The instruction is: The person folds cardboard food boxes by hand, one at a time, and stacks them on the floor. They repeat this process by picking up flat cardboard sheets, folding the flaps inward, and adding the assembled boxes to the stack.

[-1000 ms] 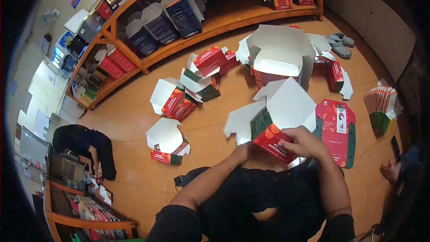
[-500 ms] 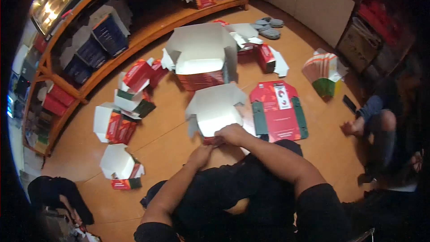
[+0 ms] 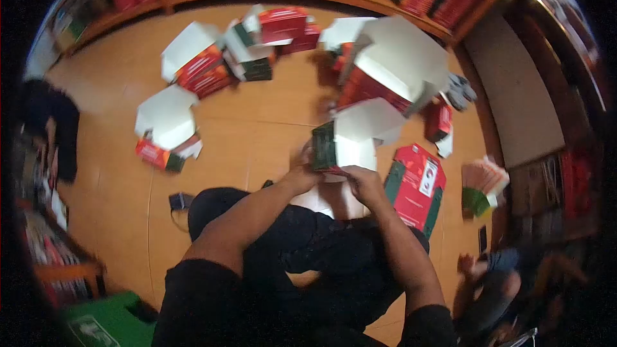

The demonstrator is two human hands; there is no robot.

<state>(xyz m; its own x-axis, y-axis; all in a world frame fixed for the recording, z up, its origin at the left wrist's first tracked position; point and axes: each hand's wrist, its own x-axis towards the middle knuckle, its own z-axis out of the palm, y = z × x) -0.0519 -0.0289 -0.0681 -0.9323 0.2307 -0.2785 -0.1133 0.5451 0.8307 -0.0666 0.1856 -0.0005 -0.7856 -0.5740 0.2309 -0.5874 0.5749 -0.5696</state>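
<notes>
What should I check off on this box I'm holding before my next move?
1. Right hand on the box: ok, at its near edge.
2. Left hand grip firm: cannot tell; it is at the green side, fingers blurred and partly hidden.
3. Lid closed: not ok, it stands open.
4. Bottom folded securely: cannot tell, underside hidden.
5. Lid clear of the nested boxes beyond: cannot tell, they overlap in view.
6. Flat red sheet out of your grip: ok, on the floor to your right.
</notes>
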